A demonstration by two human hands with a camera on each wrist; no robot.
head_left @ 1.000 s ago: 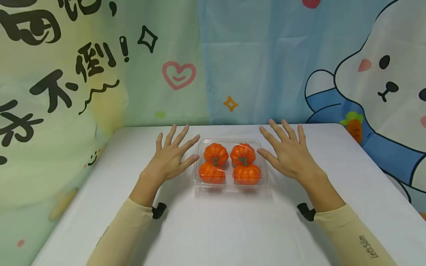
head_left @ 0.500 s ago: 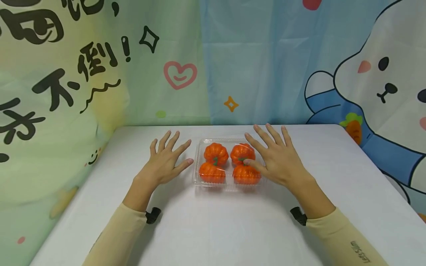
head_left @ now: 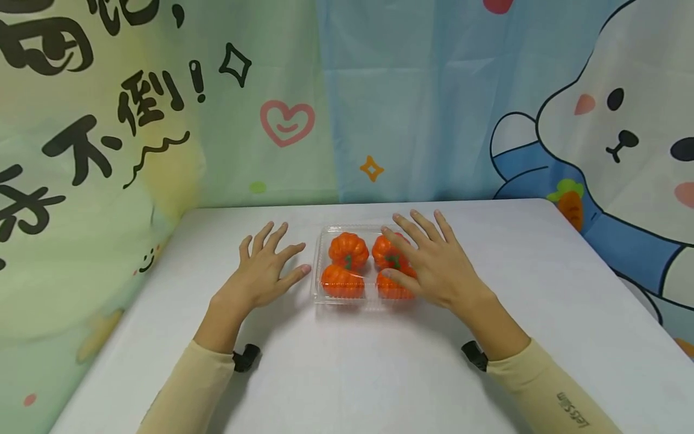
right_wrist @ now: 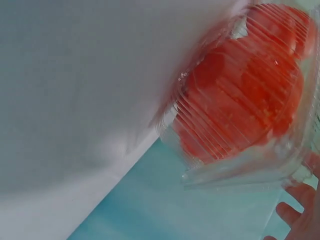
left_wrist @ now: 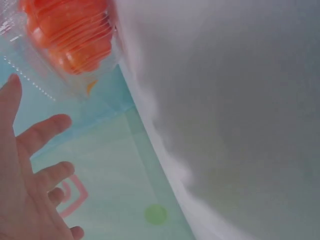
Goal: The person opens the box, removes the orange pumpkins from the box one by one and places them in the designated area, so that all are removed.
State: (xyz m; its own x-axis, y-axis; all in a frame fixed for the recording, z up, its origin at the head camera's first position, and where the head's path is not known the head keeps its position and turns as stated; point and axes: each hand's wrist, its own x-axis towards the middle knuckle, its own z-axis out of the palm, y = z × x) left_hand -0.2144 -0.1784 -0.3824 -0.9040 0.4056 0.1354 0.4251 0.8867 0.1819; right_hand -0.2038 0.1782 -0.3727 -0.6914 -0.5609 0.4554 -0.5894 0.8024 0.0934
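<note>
So, the box: a clear plastic box (head_left: pixel 371 294) sits flat on the white table (head_left: pixel 347 374), toward the far edge, with four orange pumpkins (head_left: pixel 349 251) inside, two by two; the lid looks closed over them.
Right hand: this one (head_left: pixel 434 265) is over the box's right side, fingers spread and gripping nothing; from where I stand I can't tell whether a fingertip touches the plastic.
Left hand: that one (head_left: pixel 257 274) is just beside the box's left wall, apart from it, fingers loose, nothing held.
Step in hand: a two-handed reach to the box, I'd judge, with the right hand closer in than the left.
Walls: thin and bendy by the look of them, so light pressure low on the sides should serve better than a hard squeeze.
Rim: worth feeling for, since clear plastic hides its own edges.
Left thumb: best brought to the near left corner, so the box is steadied from both sides before any force goes on it.
Pumpkins: likely to roll if the box tips, so keeping it level seems wise.
</note>
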